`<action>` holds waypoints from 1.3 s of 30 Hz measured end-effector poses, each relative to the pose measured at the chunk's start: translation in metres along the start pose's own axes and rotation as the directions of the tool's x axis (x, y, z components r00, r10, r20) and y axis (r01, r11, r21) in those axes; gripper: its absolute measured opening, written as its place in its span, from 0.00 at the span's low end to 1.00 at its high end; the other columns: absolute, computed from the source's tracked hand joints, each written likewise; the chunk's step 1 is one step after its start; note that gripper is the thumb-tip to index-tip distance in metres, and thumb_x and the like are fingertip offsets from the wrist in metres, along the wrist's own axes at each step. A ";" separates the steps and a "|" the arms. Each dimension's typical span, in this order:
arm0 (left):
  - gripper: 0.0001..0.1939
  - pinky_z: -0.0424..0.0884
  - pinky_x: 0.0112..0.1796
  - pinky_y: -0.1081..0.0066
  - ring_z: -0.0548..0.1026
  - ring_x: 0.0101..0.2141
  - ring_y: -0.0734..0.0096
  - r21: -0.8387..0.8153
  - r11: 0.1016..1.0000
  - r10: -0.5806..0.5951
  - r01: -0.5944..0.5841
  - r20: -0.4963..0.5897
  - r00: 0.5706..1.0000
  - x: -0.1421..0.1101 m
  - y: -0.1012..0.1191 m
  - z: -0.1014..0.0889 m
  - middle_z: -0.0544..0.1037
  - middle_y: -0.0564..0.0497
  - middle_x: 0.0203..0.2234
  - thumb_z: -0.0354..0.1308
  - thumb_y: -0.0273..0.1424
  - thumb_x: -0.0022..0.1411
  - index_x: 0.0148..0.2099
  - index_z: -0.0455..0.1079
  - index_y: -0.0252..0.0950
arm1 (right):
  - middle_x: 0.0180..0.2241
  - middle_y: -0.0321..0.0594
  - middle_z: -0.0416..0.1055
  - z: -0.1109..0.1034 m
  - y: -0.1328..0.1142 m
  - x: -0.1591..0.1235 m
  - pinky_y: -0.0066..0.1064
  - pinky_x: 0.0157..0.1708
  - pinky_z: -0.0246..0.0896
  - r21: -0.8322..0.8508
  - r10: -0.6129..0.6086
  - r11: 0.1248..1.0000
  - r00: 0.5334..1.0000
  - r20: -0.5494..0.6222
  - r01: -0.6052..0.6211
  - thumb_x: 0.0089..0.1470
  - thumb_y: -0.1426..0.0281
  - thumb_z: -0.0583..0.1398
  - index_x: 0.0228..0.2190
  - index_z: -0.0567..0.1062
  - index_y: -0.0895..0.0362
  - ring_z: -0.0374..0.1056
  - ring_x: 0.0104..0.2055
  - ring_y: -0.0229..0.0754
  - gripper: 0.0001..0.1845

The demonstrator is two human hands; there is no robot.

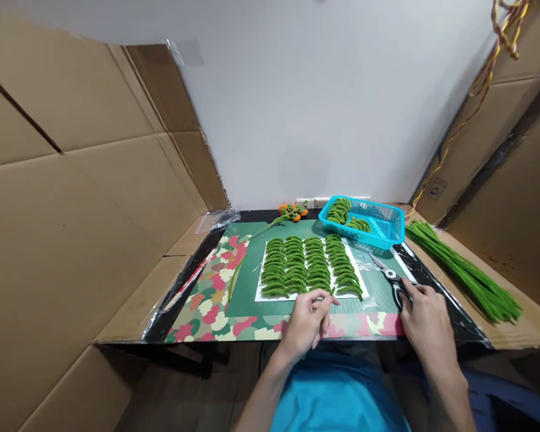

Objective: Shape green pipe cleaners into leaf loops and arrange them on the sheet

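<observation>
My left hand (306,321) is closed with its fingers curled, just over the front edge of a white sheet (258,293). A green pipe cleaner (332,291) shows only as a short tip beyond the fingers; most of it is hidden by the hand. On the sheet, curved green fuzzy pieces (296,270) lie in several neat columns. My right hand (427,315) grips the black handles of a pair of scissors (389,275), which rest on the mat with the blades pointing away to the left.
A blue plastic basket (393,225) at the back right holds more curved green pieces. Long green pipe cleaners (468,270) lie bundled on the right. Orange fuzzy flowers (293,211) with a green stem lie at the back. Cardboard walls (94,198) flank the table.
</observation>
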State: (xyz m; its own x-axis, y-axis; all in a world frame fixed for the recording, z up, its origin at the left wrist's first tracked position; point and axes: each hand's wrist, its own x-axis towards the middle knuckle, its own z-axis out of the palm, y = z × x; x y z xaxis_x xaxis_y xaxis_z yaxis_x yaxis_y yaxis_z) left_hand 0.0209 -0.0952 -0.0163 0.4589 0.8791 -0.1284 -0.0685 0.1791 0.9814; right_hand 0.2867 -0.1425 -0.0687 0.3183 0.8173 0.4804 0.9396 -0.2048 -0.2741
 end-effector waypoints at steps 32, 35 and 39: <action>0.23 0.57 0.18 0.78 0.63 0.14 0.80 0.276 0.959 0.044 -0.066 0.086 0.995 -0.015 -0.009 0.000 0.71 0.57 0.19 0.55 0.48 0.75 0.44 0.79 0.33 | 0.35 0.45 0.82 -0.021 -0.037 0.006 0.35 0.38 0.73 0.794 0.196 0.598 0.981 -0.015 -0.107 0.58 0.52 0.69 0.35 0.85 0.56 0.77 0.35 0.48 0.19; 0.23 0.57 0.18 0.79 0.64 0.14 0.81 0.269 0.960 0.057 -0.080 0.090 0.994 -0.014 -0.010 0.000 0.71 0.57 0.19 0.54 0.48 0.75 0.43 0.79 0.33 | 0.34 0.46 0.82 -0.025 -0.035 0.007 0.35 0.36 0.73 0.834 0.264 0.533 0.964 -0.008 -0.139 0.55 0.52 0.72 0.35 0.86 0.57 0.77 0.33 0.47 0.20; 0.24 0.57 0.17 0.79 0.64 0.13 0.81 0.259 0.963 0.047 -0.069 0.090 0.995 -0.012 -0.013 -0.001 0.71 0.57 0.18 0.55 0.49 0.75 0.43 0.80 0.32 | 0.31 0.41 0.80 -0.031 -0.058 0.006 0.31 0.31 0.72 0.915 0.366 0.365 0.930 0.028 -0.171 0.52 0.57 0.75 0.42 0.84 0.57 0.76 0.29 0.43 0.21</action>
State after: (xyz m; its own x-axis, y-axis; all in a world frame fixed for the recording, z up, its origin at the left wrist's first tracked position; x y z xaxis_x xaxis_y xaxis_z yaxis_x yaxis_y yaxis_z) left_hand 0.0156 -0.1073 -0.0275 0.5331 0.8432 -0.0688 0.1322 -0.0027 0.9912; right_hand 0.2379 -0.1426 -0.0239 0.6367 0.7001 0.3232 0.1734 0.2785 -0.9447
